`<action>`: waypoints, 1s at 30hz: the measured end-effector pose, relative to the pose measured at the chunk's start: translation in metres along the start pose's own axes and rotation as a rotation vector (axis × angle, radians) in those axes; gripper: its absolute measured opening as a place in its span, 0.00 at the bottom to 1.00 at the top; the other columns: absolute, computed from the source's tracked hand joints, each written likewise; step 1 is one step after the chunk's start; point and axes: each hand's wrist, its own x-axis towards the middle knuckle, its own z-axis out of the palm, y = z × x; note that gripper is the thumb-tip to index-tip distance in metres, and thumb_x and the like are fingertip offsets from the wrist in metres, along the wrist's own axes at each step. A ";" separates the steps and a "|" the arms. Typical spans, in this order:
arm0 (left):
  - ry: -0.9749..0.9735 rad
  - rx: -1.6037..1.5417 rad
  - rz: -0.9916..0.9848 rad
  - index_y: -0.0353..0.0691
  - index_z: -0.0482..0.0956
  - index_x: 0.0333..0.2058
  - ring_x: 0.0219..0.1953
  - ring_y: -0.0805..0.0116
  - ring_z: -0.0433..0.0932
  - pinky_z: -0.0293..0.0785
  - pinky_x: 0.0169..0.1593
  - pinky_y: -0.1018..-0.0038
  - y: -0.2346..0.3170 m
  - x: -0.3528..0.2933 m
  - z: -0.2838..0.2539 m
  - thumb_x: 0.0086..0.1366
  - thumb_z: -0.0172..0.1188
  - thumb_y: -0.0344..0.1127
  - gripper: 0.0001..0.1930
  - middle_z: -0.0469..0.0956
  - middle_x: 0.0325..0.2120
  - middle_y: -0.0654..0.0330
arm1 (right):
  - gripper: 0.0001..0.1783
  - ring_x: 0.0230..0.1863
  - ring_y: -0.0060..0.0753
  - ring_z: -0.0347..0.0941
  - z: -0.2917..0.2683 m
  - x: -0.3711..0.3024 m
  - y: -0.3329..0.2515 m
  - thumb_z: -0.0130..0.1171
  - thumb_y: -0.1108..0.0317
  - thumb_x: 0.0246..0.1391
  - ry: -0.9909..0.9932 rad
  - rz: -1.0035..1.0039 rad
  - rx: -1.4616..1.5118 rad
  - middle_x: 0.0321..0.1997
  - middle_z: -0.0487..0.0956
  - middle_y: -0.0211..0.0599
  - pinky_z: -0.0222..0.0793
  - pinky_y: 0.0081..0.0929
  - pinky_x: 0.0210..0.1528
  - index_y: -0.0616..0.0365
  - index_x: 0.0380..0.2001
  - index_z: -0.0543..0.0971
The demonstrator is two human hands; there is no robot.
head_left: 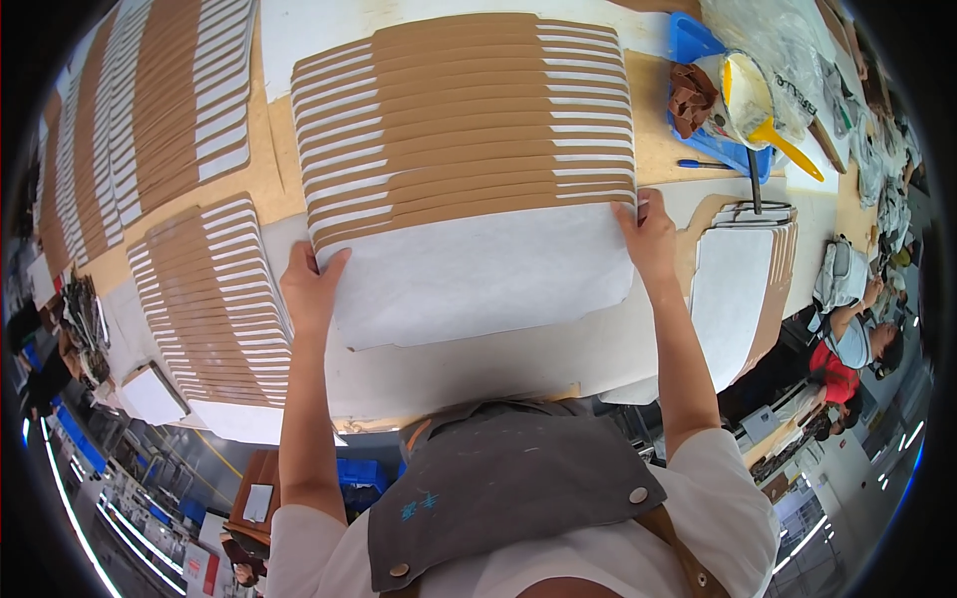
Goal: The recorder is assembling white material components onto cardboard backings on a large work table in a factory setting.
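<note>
Stack of thin brown-and-white panels (464, 130) lies fanned on the surface (271, 159), straight ahead, its nearest panel showing a broad white face. From my remote post I see the left hand (313, 286) at its left edge and the right hand (648, 236) at its right, thumbs toward the top face, fingers outside; whether they close beneath, I cannot tell. Handling estimate: each panel light and fairly stiff, the whole heavier, apt to slide out of its even steps. Corners probably crease first. I would take both side edges together, pressing evenly. Another fanned stack (204, 299) lies to the left.
</note>
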 end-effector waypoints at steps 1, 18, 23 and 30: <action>0.006 0.004 -0.004 0.33 0.75 0.34 0.21 0.70 0.66 0.66 0.28 0.76 0.006 0.001 0.002 0.51 0.66 0.38 0.16 0.70 0.19 0.62 | 0.16 0.21 0.34 0.66 0.001 0.001 -0.002 0.62 0.62 0.47 -0.004 -0.005 0.005 0.20 0.71 0.36 0.63 0.29 0.25 0.60 0.36 0.73; -0.032 0.179 0.677 0.39 0.73 0.30 0.36 0.60 0.69 0.64 0.40 0.64 0.053 0.029 0.033 0.48 0.65 0.30 0.12 0.70 0.30 0.60 | 0.13 0.43 0.42 0.64 0.016 0.018 -0.040 0.60 0.76 0.40 -0.022 -0.734 -0.122 0.40 0.69 0.36 0.61 0.37 0.45 0.55 0.34 0.73; -0.004 0.009 0.625 0.37 0.73 0.31 0.37 0.58 0.70 0.67 0.39 0.64 0.059 0.027 0.034 0.46 0.66 0.28 0.13 0.71 0.31 0.58 | 0.11 0.42 0.42 0.65 0.012 0.022 -0.051 0.60 0.75 0.40 -0.081 -0.693 -0.109 0.38 0.71 0.36 0.62 0.37 0.44 0.56 0.31 0.73; -0.059 0.172 0.689 0.37 0.73 0.29 0.35 0.57 0.73 0.69 0.39 0.67 0.065 0.032 0.021 0.45 0.66 0.27 0.12 0.73 0.30 0.58 | 0.10 0.39 0.42 0.68 0.003 0.025 -0.055 0.62 0.73 0.39 -0.156 -0.791 -0.185 0.34 0.73 0.33 0.62 0.36 0.44 0.55 0.28 0.76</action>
